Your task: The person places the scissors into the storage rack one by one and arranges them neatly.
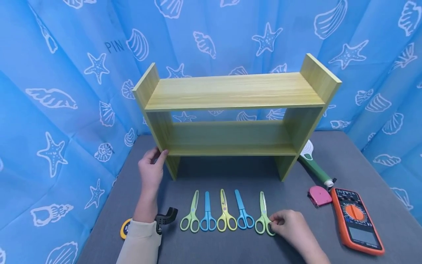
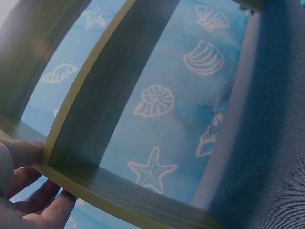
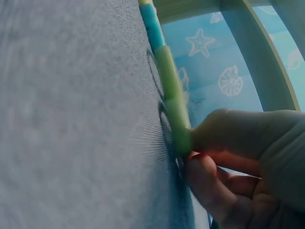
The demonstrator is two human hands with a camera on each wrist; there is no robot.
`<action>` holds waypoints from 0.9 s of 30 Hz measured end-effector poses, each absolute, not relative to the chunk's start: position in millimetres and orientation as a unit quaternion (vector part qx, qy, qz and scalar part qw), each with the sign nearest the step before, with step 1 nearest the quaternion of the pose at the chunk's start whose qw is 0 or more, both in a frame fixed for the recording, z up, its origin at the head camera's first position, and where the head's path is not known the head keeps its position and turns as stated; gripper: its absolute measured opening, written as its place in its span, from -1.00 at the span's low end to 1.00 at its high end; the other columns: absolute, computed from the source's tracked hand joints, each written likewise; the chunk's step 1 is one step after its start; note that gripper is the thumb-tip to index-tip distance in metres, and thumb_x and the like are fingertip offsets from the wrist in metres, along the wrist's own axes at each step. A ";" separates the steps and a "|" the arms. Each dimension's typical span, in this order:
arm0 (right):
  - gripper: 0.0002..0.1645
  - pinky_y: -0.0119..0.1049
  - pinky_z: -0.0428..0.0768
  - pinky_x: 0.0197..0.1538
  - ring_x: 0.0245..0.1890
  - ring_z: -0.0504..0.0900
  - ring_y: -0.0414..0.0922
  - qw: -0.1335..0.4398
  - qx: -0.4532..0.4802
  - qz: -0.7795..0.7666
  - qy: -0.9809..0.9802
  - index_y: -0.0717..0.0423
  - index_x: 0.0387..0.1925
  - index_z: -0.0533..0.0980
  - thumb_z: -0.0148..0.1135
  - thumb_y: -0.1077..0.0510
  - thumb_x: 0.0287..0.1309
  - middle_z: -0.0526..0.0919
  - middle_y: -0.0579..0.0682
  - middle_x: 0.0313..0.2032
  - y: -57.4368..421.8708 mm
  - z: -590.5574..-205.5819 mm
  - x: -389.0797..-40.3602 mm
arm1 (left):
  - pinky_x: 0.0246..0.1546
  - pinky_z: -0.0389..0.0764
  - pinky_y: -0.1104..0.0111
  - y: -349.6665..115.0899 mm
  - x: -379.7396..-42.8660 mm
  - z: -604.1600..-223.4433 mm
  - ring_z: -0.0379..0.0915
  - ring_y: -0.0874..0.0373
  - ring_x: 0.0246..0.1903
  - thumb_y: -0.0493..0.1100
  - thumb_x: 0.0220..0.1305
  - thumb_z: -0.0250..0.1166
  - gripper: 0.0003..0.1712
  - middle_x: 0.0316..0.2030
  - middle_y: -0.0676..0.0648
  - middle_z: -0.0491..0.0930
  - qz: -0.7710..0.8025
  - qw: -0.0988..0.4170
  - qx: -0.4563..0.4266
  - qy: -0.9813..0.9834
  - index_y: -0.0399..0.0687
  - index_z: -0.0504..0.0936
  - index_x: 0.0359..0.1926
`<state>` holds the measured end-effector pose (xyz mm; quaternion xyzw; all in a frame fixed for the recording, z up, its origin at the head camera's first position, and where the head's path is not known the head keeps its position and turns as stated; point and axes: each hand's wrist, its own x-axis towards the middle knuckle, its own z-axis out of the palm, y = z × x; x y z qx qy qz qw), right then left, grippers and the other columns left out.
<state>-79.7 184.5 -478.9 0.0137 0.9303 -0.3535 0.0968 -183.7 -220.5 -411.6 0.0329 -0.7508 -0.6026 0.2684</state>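
A light wooden two-tier shelf (image 1: 237,91) stands upright on the grey table. My left hand (image 1: 151,172) grips the edge of its left side panel at the lower board, the thumb in front and the other fingers outside, as the left wrist view also shows. Below the shelf, several scissors lie in a row with blades pointing away. My right hand (image 1: 291,228) pinches the outer handle loop of the green scissors (image 1: 262,206) at the right end, low over the table. Left of it are blue scissors (image 1: 241,209), then yellow scissors (image 1: 224,205).
Right of the shelf lie a green-handled tool (image 1: 314,168) with a white perforated head, a pink tape measure (image 1: 319,195) and an orange multimeter (image 1: 357,220). A yellow round item (image 1: 124,228) is partly hidden by my left sleeve. A blue shell-patterned curtain (image 1: 82,110) hangs behind.
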 end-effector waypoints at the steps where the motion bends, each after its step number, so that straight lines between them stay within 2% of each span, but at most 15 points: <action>1: -0.87 -0.36 0.53 -0.46 -0.52 0.54 -0.22 0.096 0.015 -0.355 0.930 0.08 -0.48 0.71 0.48 0.36 -0.06 0.63 -0.16 -0.57 185.2 -478.1 -78.9 | 0.22 0.53 0.10 -218.3 -181.3 -408.0 0.53 0.06 0.09 -0.19 0.44 0.34 -0.63 0.06 -0.22 0.62 -0.600 0.268 0.032 -0.753 -0.23 0.67 0.18; 5: -0.85 -0.38 0.53 -0.47 -0.51 0.53 -0.21 0.096 0.021 -0.366 0.925 0.10 -0.44 0.71 0.44 0.38 -0.08 0.62 -0.15 -0.56 190.0 -470.0 -76.0 | 0.17 0.56 0.21 -210.6 -170.6 -393.3 0.54 0.00 0.10 -0.27 0.45 0.30 -0.64 0.07 -0.31 0.60 -0.594 0.267 0.028 -0.758 -0.34 0.63 0.20; 10: -0.87 -0.39 0.53 -0.46 -0.50 0.52 -0.19 0.106 0.007 -0.383 0.918 0.12 -0.37 0.72 0.43 0.35 -0.02 0.61 -0.13 -0.52 201.8 -446.7 -73.8 | 0.13 0.58 0.34 -206.7 -162.3 -382.5 0.56 -0.04 0.10 -0.29 0.46 0.29 -0.64 0.07 -0.32 0.61 -0.590 0.266 0.023 -0.762 -0.38 0.62 0.20; 15: -0.86 -0.39 0.59 -0.42 -0.46 0.55 -0.18 0.098 -0.017 -0.390 0.916 0.13 -0.26 0.73 0.45 0.29 0.08 0.63 -0.10 -0.45 215.9 -415.2 -71.2 | 0.14 0.59 0.29 -206.4 -162.0 -381.3 0.55 -0.02 0.10 -0.29 0.46 0.28 -0.64 0.08 -0.31 0.61 -0.596 0.257 0.029 -0.760 -0.36 0.62 0.21; 18: -0.85 -0.38 0.63 -0.39 -0.44 0.57 -0.16 0.087 -0.019 -0.395 0.915 0.15 -0.22 0.73 0.46 0.28 0.13 0.65 -0.07 -0.41 221.9 -396.5 -68.8 | 0.19 0.57 0.19 -207.2 -163.4 -382.7 0.54 -0.01 0.11 -0.28 0.46 0.29 -0.63 0.09 -0.30 0.60 -0.600 0.251 0.033 -0.759 -0.34 0.62 0.21; 22: -0.86 -0.38 0.65 -0.40 -0.45 0.61 -0.18 0.033 -0.034 -0.404 0.914 0.14 -0.24 0.73 0.47 0.33 0.12 0.67 -0.05 -0.39 227.3 -375.1 -62.6 | 0.22 0.54 0.08 -208.0 -164.1 -382.4 0.53 -0.04 0.13 -0.28 0.46 0.29 -0.62 0.09 -0.30 0.60 -0.607 0.241 0.037 -0.757 -0.35 0.61 0.21; 27: -0.84 -0.40 0.64 -0.43 -0.47 0.63 -0.26 -0.046 -0.061 -0.395 0.915 0.10 -0.26 0.73 0.46 0.36 0.13 0.69 -0.10 -0.36 234.0 -349.5 -56.4 | 0.19 0.57 0.18 -218.5 -175.2 -399.0 0.53 0.02 0.14 -0.16 0.47 0.32 -0.59 0.10 -0.22 0.61 -0.607 0.247 0.023 -0.755 -0.25 0.63 0.23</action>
